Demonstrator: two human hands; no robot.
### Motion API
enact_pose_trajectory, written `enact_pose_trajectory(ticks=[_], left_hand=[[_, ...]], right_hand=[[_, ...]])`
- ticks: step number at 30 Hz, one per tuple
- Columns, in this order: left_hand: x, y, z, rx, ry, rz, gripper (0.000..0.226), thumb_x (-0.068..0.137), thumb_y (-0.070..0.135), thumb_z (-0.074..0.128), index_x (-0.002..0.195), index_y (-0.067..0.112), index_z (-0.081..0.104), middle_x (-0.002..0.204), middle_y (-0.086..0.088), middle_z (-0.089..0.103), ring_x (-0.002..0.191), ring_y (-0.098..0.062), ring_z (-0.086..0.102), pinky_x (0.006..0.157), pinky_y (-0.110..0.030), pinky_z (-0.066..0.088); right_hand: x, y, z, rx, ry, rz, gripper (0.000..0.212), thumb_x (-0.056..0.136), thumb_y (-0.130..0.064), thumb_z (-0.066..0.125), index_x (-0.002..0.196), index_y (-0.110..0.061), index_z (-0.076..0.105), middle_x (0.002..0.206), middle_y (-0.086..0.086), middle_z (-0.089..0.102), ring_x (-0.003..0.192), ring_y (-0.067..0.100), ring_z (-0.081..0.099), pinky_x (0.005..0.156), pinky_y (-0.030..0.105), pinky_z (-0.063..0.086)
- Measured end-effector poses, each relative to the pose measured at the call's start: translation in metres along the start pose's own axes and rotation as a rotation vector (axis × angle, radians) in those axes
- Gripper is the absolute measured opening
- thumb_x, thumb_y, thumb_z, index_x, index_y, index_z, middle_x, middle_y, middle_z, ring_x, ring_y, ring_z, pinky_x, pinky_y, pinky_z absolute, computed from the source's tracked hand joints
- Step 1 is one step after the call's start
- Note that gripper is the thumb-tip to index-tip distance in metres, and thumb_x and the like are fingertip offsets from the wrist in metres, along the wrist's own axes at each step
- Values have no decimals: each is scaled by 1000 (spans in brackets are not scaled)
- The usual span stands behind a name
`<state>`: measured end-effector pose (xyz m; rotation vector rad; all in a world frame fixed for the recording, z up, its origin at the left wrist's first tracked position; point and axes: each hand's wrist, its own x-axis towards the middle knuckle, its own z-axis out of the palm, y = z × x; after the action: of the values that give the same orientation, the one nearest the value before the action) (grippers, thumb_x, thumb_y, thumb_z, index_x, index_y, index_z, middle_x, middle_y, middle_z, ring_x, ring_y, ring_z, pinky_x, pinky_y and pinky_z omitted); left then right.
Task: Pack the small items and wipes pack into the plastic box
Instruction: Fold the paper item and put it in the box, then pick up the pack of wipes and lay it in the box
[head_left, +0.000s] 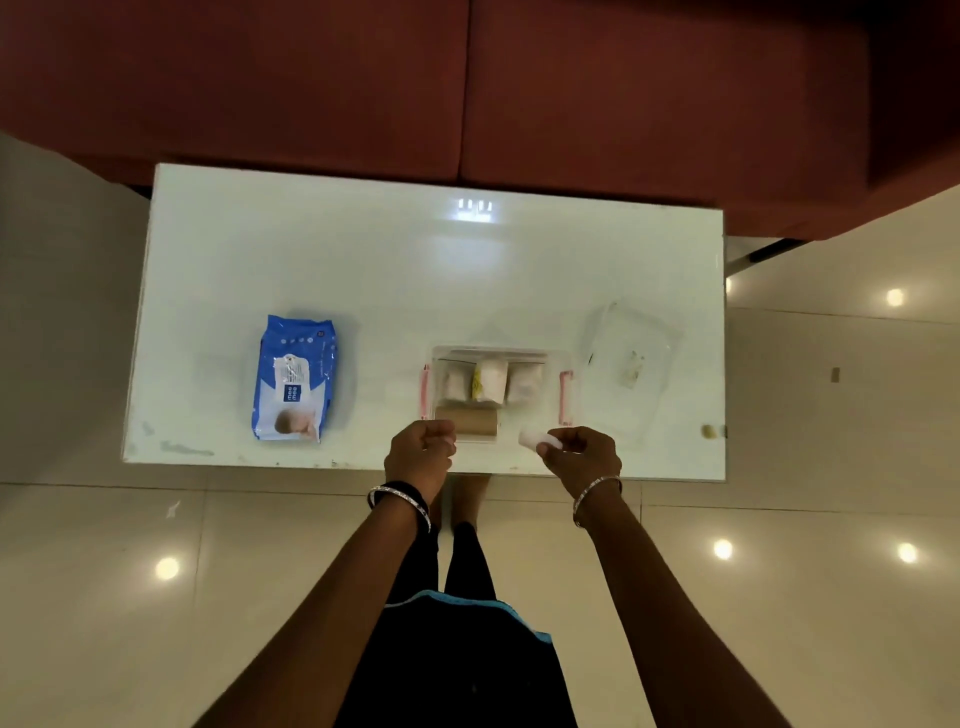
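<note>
Several small items already lay in the plastic box (496, 395). The right hand (582, 454) pinched a small white item (537, 439) between its fingertips; the left hand (421, 452) was fisted, contents indeterminable. Best lowered into the free near-right corner, beside the cardboard tube (467, 420).

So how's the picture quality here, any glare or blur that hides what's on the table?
Head view: a bright lamp reflection glares on the far part of the glossy table, and round light spots dot the floor tiles. The whole frame is soft, so the items in the plastic box are vague. The clear lid nearly vanishes against the tabletop. The wipes pack reads clearly, and the small white item in the right hand is slightly blurred.
</note>
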<state>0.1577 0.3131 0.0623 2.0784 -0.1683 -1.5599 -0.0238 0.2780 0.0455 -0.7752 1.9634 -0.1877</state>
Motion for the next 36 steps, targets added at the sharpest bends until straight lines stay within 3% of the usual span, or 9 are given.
enact_pose_trajectory(ticks=[4,8,10,13,16,19,27,32,36], left_hand=[[32,-19,4,173,115,117,19,86,7,59,99,13,72,97,-8,73,93,-25,68,90,-42,55],[61,-37,7,296,219,249,18,86,4,59,97,14,70,98,-3,73,79,-16,66,76,-26,50],[73,-44,7,337,256,294,18,85,4,62,99,13,69,100,-4,71,80,-15,63,76,-26,49],[85,-53,5,378,271,318,22,83,8,68,104,15,68,103,-6,66,81,-15,60,76,-26,46],[93,-57,3,380,262,317,26,80,6,71,103,17,68,102,-5,65,81,-16,61,76,-25,45],[99,-57,0,353,253,298,26,78,1,71,98,17,69,95,-5,69,80,-18,65,76,-28,50],[112,-56,-12,293,197,252,29,76,-8,66,86,19,71,79,3,68,73,-13,65,67,-15,49],[114,-55,-29,48,200,149,21,81,-2,61,83,17,71,76,-2,70,70,-23,69,72,-35,60],[120,-61,-62,-226,253,57,19,85,-2,61,81,15,69,80,-13,66,72,-27,64,74,-38,59]], right_hand=[[42,7,33,62,14,74,25,67,-20,85,87,-10,72,84,10,76,83,27,75,84,38,60],[74,15,63,61,29,103,23,66,-19,84,72,-13,62,73,9,73,75,29,76,82,43,61],[90,15,75,49,31,119,22,67,-16,82,70,-10,61,70,11,72,72,31,76,80,46,62],[109,13,85,-111,37,97,14,68,-16,78,72,-7,67,80,16,75,80,34,74,82,42,60],[121,13,90,-271,21,69,16,71,-17,76,76,-4,70,82,12,75,87,32,71,74,29,54],[126,15,97,-380,-15,46,27,72,-22,79,91,-3,73,94,14,75,96,32,69,76,31,52],[121,16,111,-623,-35,-35,40,77,-28,80,108,-11,62,108,10,70,101,32,66,77,34,49],[112,-2,105,-750,-76,31,41,79,-32,71,110,-5,65,112,16,69,105,35,65,81,34,50],[81,-27,108,-787,152,-222,18,81,-26,61,95,-14,63,94,10,72,93,36,68,80,37,51]])
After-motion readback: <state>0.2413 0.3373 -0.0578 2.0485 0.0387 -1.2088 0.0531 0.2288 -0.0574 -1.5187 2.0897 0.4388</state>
